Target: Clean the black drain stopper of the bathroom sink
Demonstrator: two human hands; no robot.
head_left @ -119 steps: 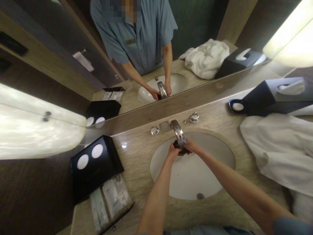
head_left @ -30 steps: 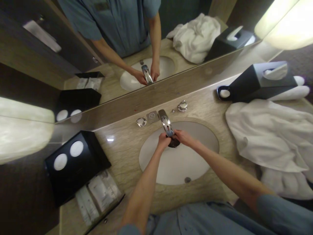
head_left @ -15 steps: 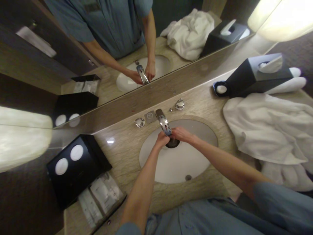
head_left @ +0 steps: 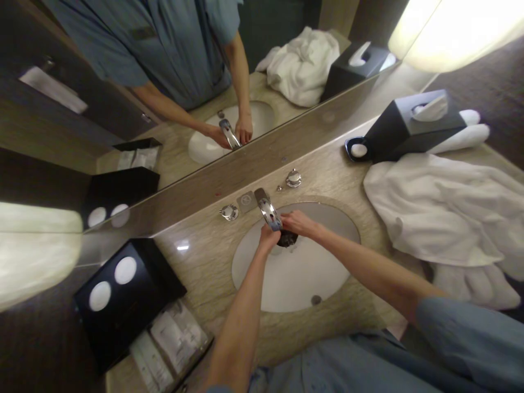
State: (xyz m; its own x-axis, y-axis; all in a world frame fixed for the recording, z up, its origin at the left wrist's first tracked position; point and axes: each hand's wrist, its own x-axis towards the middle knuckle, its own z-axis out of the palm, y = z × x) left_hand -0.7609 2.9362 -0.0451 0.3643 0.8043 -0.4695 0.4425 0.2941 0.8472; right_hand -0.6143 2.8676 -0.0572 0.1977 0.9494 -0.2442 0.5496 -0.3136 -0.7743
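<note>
- While both hands meet under the chrome faucet [head_left: 268, 212], the left hand [head_left: 268, 238] and right hand [head_left: 298, 222] close around a small dark object [head_left: 287, 238] held between them over the white sink basin [head_left: 295, 273].
- Left hand: fingers curled in and pressed against the left side of the dark object, just below the spout tip; how tightly they close cannot be made out.
- Right hand: fingers bent over the top and right side of the dark object, thumb side toward the spout; fingers together, not spread.
- Dark object: sits at the back of the basin, directly under the spout, mostly hidden by the two hands; what it is cannot be told.
- Two chrome knobs [head_left: 293, 178] flank the faucet on the beige stone tabletop [head_left: 213, 262], one on each side, both apart from the hands.
- White towel [head_left: 442, 207] lies crumpled on the tabletop to the right of the basin, well apart from the hands.
- Black tissue box [head_left: 409, 128] stands behind the towel, near the mirror [head_left: 164, 82].
- Black tray with two white lids [head_left: 118, 289] rests on the left, wrapped packets [head_left: 172, 335] just in front of it.
- Mirror shows a blue shirt and both hands at the spout.
</note>
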